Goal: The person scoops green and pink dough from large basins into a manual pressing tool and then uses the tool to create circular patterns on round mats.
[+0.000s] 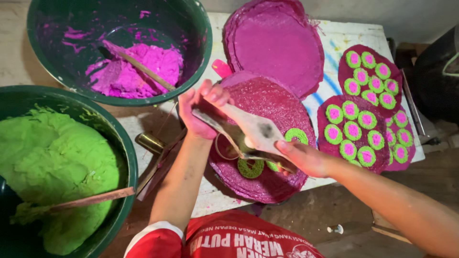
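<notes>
Both hands closed on one flat pale tool [251, 134] above the magenta mat [267, 143], left hand [198, 112] pinching its upper end, right hand [301, 157] its lower (long axis slanting between them), green rings [251, 168] just beneath.

- Pale desk [345, 36], white top streaked with blue and yellow paint, edges worn.
- Brown floor [334, 210] below the desk's near edge, dim and dusty; small white scrap [336, 229] lying on it.
- Bare wood plank surface [14, 38] at upper left, light and scuffed.
- Grey wall strip [406, 12] along the top right, plain.
- Dark bulky shape [437, 81] at far right, in shadow, kind unclear.
- Wooden slats [382, 224] low at right, beside the floor.
- Soft light from above, brightest on the desk, fading toward the right edge and the floor.
</notes>
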